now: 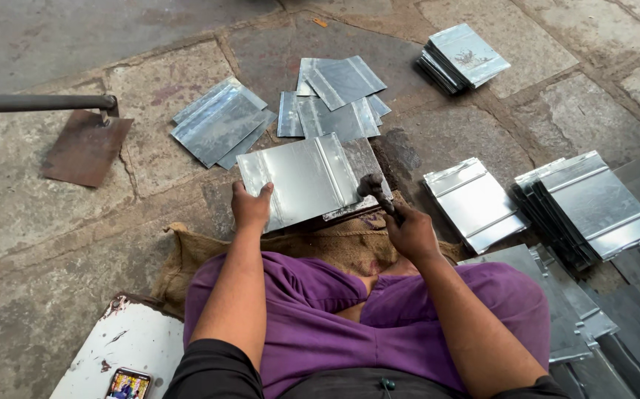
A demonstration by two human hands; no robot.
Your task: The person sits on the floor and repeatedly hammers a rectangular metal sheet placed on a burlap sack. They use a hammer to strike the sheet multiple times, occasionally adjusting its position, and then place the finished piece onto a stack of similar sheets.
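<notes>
My left hand (250,207) grips the left edge of a shiny rectangular metal sheet (298,179) with a raised seam, lying on the stone floor in front of my purple-clad knees. My right hand (408,230) is closed around the handle of a small dark hammer (373,189), whose head rests at the sheet's right edge. A second sheet lies partly under the first.
Loose metal sheets lie ahead (220,123) (338,100). Neat stacks sit far right (462,58), near right (473,201) (590,207), and beside my right leg. A rusty plate on a pipe (87,146) is left. Burlap (187,255), a white board (131,343) and a phone (127,384) lie near.
</notes>
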